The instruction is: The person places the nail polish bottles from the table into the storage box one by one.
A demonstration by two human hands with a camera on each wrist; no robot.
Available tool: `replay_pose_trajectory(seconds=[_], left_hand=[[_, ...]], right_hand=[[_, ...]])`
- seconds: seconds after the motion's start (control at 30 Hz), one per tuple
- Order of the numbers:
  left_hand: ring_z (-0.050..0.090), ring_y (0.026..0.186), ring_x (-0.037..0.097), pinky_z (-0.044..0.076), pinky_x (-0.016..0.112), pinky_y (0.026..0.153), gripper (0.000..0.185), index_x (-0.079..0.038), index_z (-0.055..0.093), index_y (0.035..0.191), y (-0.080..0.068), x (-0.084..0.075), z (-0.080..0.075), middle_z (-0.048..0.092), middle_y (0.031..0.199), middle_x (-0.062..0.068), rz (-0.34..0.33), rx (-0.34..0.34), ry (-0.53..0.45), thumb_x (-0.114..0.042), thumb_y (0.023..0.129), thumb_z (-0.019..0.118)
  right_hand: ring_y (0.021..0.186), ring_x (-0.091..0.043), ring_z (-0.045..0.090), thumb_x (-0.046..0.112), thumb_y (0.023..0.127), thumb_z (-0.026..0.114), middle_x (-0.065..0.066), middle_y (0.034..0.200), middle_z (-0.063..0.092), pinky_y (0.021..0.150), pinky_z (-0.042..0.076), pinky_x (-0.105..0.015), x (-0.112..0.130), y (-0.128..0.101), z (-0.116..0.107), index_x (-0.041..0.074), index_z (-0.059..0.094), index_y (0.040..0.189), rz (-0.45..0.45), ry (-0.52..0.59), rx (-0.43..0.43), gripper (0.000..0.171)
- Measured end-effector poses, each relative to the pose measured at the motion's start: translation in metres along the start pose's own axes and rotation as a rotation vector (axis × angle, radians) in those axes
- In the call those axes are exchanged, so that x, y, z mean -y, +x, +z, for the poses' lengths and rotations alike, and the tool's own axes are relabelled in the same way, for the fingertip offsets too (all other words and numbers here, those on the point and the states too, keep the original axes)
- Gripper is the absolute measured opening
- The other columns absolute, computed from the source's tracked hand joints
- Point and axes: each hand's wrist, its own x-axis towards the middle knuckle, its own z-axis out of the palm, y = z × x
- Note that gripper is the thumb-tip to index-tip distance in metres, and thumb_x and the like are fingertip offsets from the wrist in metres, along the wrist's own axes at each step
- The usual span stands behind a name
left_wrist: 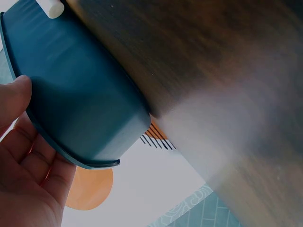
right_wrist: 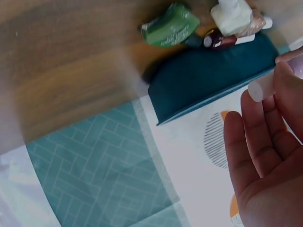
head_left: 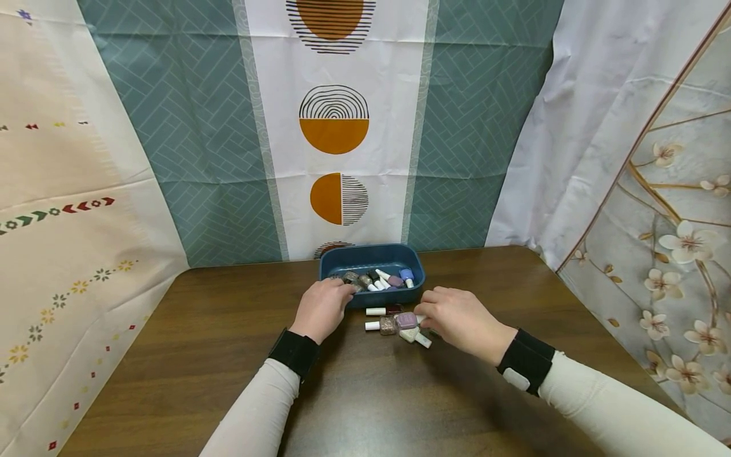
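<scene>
My left hand grips the near left rim of a dark blue bin, thumb on its wall in the left wrist view. My right hand pinches a lilac nail polish bottle by its white cap, just in front of the bin. Around it on the table are a dark red polish bottle, a glittery brown one and a pale glittery one. A green bottle shows in the right wrist view; from the head camera, my right hand hides it.
Inside the bin lie several nail polish bottles, among them a blue one and a mauve one. The brown wooden table meets a patterned cloth behind the bin. A flowered cloth hangs at the right.
</scene>
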Motion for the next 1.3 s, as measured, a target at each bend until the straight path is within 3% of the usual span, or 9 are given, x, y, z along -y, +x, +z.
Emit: replay_pose_trajectory(seconds=[0.37, 0.77, 1.3], left_hand=[[0.072, 0.093, 0.027, 0.061, 0.044, 0.090, 0.015, -0.012, 0.085, 0.117, 0.000, 0.000, 0.000, 0.075, 0.095, 0.004, 0.005, -0.003, -0.012, -0.011, 0.102, 0.081], [0.072, 0.094, 0.026, 0.061, 0.044, 0.090, 0.015, -0.012, 0.085, 0.116, 0.002, 0.001, 0.000, 0.076, 0.095, 0.003, 0.017, -0.009, -0.001, -0.011, 0.102, 0.081], [0.072, 0.093, 0.026, 0.061, 0.044, 0.090, 0.015, -0.013, 0.086, 0.116, 0.000, 0.001, -0.002, 0.075, 0.094, 0.003, -0.007, 0.013, -0.005, -0.011, 0.103, 0.080]], right_hand=[[0.086, -0.017, 0.068, 0.010, 0.086, 0.097, 0.000, 0.095, 0.074, 0.074, 0.062, -0.033, -0.016, 0.018, -0.002, 0.012, 0.085, 0.106, 0.086, -0.052, -0.052, 0.023], [0.084, -0.020, 0.066, 0.009, 0.091, 0.092, -0.001, 0.091, 0.071, 0.070, 0.060, -0.036, -0.022, 0.032, -0.001, 0.010, 0.085, 0.107, 0.182, -0.062, -0.036, 0.017], [0.084, -0.025, 0.067, 0.010, 0.096, 0.087, -0.003, 0.088, 0.069, 0.071, 0.060, -0.042, -0.029, 0.052, 0.010, 0.009, 0.083, 0.100, 0.236, -0.072, -0.068, 0.006]])
